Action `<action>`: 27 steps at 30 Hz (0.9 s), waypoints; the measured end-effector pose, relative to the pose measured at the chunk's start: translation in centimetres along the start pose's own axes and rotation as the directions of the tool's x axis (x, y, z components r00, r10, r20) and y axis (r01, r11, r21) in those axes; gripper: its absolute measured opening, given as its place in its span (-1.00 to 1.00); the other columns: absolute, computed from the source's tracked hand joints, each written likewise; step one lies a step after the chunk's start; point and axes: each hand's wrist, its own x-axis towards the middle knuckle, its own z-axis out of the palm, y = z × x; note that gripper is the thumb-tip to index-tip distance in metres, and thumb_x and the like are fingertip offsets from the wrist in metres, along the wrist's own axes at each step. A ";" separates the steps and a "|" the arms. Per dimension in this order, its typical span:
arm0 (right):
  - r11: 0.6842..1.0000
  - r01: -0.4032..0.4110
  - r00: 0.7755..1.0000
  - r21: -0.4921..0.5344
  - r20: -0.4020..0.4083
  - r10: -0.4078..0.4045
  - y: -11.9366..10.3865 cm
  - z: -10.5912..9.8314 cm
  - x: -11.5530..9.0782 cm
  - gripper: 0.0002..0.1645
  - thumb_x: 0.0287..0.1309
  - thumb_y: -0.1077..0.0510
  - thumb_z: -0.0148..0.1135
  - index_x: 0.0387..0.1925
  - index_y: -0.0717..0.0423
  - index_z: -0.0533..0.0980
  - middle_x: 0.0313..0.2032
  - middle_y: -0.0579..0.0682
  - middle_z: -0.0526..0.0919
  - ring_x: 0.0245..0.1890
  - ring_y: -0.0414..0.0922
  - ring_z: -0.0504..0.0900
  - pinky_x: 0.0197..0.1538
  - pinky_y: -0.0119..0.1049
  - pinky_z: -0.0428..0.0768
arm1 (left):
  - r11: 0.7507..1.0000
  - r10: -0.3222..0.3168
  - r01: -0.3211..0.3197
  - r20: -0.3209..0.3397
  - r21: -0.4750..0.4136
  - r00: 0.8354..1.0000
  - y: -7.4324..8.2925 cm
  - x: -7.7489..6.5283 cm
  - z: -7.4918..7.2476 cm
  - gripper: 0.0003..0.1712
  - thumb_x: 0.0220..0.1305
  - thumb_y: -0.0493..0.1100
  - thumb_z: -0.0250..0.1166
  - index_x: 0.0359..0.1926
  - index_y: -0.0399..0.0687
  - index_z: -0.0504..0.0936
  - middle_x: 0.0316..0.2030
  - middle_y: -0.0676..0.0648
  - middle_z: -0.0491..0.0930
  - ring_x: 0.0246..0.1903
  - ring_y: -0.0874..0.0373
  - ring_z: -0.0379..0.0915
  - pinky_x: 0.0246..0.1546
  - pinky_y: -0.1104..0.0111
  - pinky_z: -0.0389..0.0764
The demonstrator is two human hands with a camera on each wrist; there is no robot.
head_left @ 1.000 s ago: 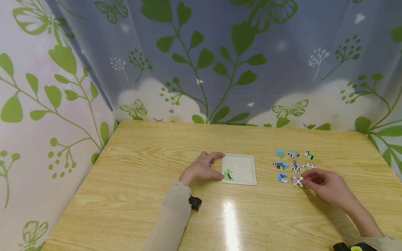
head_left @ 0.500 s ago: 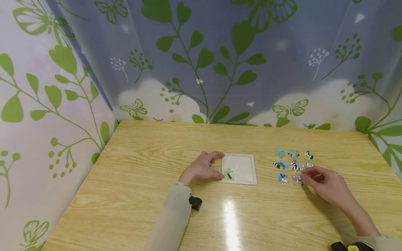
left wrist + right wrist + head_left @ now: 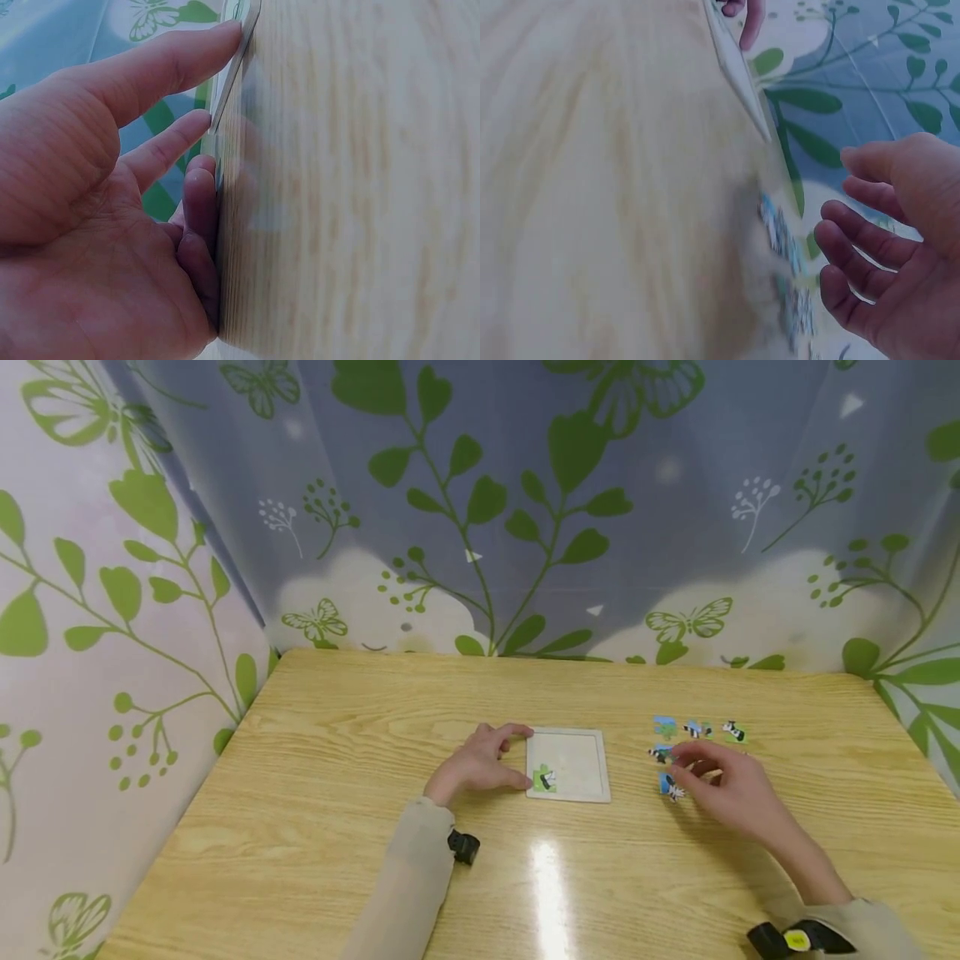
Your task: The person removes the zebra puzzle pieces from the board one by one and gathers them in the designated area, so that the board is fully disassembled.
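Note:
My left hand [image 3: 480, 764] rests beside a pale square puzzle tray [image 3: 606, 768], thumb and forefinger spread along its left edge. In the left wrist view, the fairly straight fingers [image 3: 169, 64] touch that edge. One green puzzle piece [image 3: 546, 779] lies in the tray's near left corner. My right hand [image 3: 731, 785] hovers over loose puzzle pieces, fingertips near a blue piece with black and white [image 3: 672, 787] and a striped piece [image 3: 660, 754]. In the right wrist view, the right hand's fingers [image 3: 862, 232] are loosely bent and no piece shows between them. Several pieces are hidden beneath this hand.
Farther back on the wooden table [image 3: 360, 718] lie a blue-green piece [image 3: 664, 727], a striped piece [image 3: 697, 729] and a black-and-white piece [image 3: 734, 732]. A curtain with printed leaves [image 3: 487, 502] hangs behind the table's far edge.
My right hand has moved left from the pink puzzle piece to above the left column of pieces. My left hand stays at the tray.

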 end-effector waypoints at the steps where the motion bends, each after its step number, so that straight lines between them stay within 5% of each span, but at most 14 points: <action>1: 1.000 0.011 1.000 0.007 0.001 -0.011 -0.3 0.2 0.2 -0.78 0.35 0.10 0.32 -0.03 0.07 0.66 -0.24 -0.03 0.72 -0.34 -0.44 0.60 -0.39 -0.38 0.57 | 1.000 0.001 -0.001 0.001 0.000 1.000 0.0 0.0 0.0 -0.18 0.15 -0.02 0.52 0.42 0.24 0.41 -0.03 -0.08 0.32 -0.05 0.07 0.20 -0.13 0.24 0.28; 11: 0.995 0.076 0.995 0.068 0.056 -0.080 -3.1 3.1 2.3 -0.74 0.33 0.12 0.34 0.00 0.13 0.65 -0.23 -0.03 0.74 -0.30 -0.32 0.61 -0.34 -0.40 0.58 | 1.000 0.001 -0.001 -0.003 0.022 1.000 0.0 0.0 0.0 -0.16 0.14 0.00 0.53 0.43 0.24 0.39 -0.04 -0.09 0.33 -0.08 0.05 0.21 -0.15 0.24 0.26; 27: 0.977 0.050 0.981 0.209 0.173 -0.088 -6.2 6.6 4.4 -0.69 0.33 0.07 0.35 0.03 0.10 0.64 -0.20 -0.04 0.73 -0.23 -0.18 0.66 -0.19 -0.35 0.63 | 0.999 -0.014 0.015 -0.019 0.035 1.000 0.2 0.1 0.0 -0.17 0.10 0.03 0.53 0.40 0.25 0.43 -0.04 -0.07 0.36 -0.07 0.07 0.26 -0.14 0.24 0.28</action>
